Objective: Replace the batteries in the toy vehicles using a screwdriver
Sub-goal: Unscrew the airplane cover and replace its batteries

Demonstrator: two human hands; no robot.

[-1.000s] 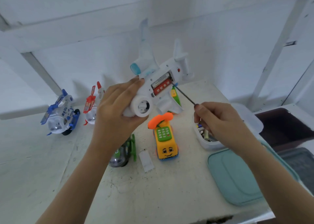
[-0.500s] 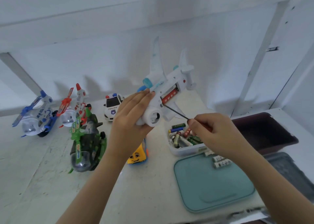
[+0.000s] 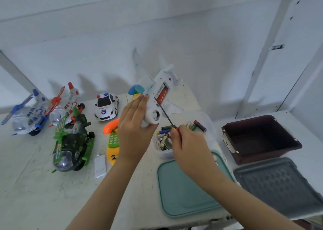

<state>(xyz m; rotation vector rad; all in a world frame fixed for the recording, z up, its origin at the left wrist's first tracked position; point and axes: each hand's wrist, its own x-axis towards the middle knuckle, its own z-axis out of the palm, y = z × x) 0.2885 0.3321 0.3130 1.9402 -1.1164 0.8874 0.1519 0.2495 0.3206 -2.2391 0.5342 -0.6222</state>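
Observation:
My left hand (image 3: 135, 125) grips a white toy airplane (image 3: 158, 93) above the table, belly toward me. Its battery compartment is uncovered and a red battery (image 3: 162, 95) lies inside. My right hand (image 3: 187, 143) pinches a screwdriver (image 3: 166, 115) whose thin dark shaft points up to the lower end of that compartment. Below the hands stands a clear tub of loose batteries (image 3: 199, 125), partly hidden by my right hand. A small white battery cover (image 3: 100, 166) lies on the table at lower left.
A teal lid (image 3: 183, 194) lies in front of the tub. A dark brown bin (image 3: 258, 139) and a grey lid (image 3: 279, 184) are at the right. A police car (image 3: 105, 106), orange phone toy (image 3: 112, 139), green helicopter (image 3: 73, 142) and two more aircraft toys (image 3: 29, 114) stand at left.
My view has swung left and down, bringing more toys and the battery tub into sight. The airplane has tilted more upright, and the screwdriver tip has moved to the compartment's lower end.

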